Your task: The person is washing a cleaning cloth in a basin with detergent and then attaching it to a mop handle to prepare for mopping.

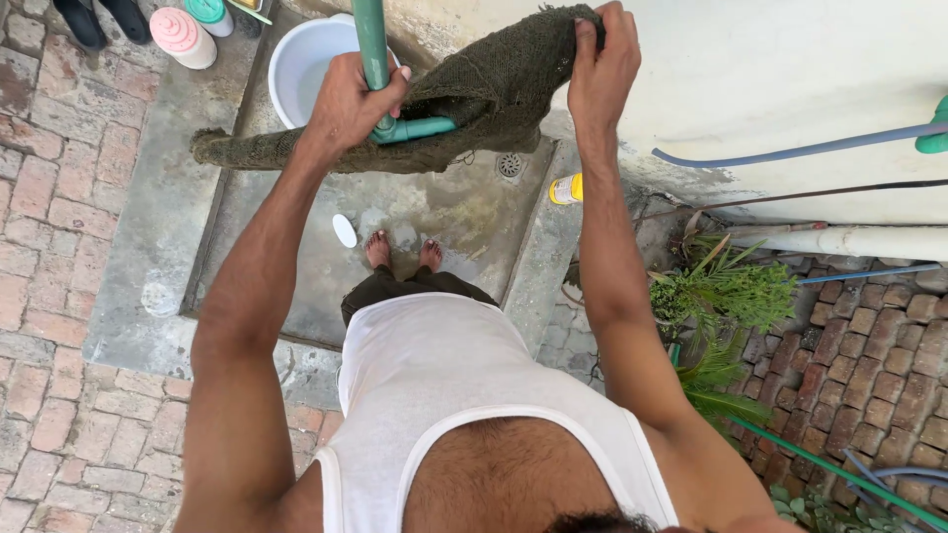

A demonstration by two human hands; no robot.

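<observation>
My left hand (348,103) grips a green pipe (372,44) where it meets a teal elbow fitting (420,128), with a coarse dark green cloth (474,94) draped over the fitting. My right hand (603,67) pinches the cloth's upper right corner against the pale wall. The cloth's long tail hangs out to the left. My bare feet (404,251) stand on a wet concrete wash floor (434,212) below.
A white bucket (296,59) sits behind the pipe. Near it stand a pink-capped bottle (183,35) and a green-capped one. A floor drain (510,165), a yellow bottle (566,189), a white soap (344,230), potted plants (726,296), wall hoses and brick paving surround the floor.
</observation>
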